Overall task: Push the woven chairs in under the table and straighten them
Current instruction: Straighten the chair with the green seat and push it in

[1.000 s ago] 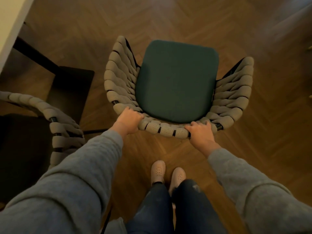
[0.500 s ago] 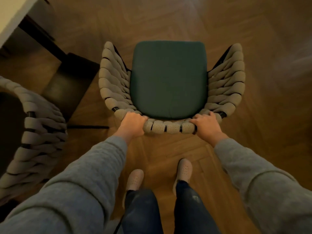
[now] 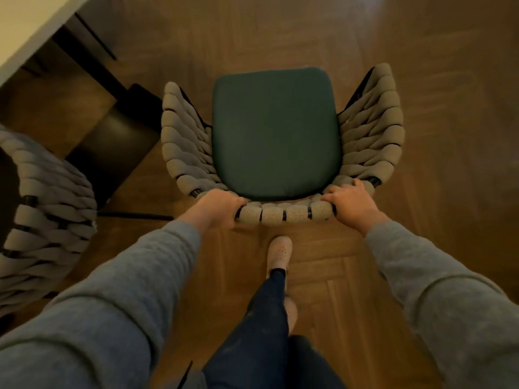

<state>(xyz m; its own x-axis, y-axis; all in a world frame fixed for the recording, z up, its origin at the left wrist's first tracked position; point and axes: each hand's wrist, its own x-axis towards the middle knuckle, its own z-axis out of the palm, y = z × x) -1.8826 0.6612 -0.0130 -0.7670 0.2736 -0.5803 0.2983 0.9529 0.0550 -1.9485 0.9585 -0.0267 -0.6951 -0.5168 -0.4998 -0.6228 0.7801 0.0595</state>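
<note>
A woven chair [image 3: 286, 214] with thick grey rope arms and a dark green seat cushion [image 3: 276, 133] stands on the wood floor straight in front of me, seat facing away. My left hand [image 3: 217, 206] grips the left end of its back rail, and my right hand [image 3: 351, 202] grips the right end. The white table [image 3: 31, 26] shows only as a corner at the top left, apart from this chair. A second woven chair [image 3: 47, 217] sits at the left edge, partly cut off.
The table's dark leg and flat black foot [image 3: 115, 144] lie on the floor between the two chairs. My feet in pale shoes [image 3: 279, 252] step just behind the chair. Herringbone wood floor spreads to the right and beyond.
The chair has turned and shifted so its seat now points straight ahead. My feet have moved from side by side into a stride. More of the table corner shows.
</note>
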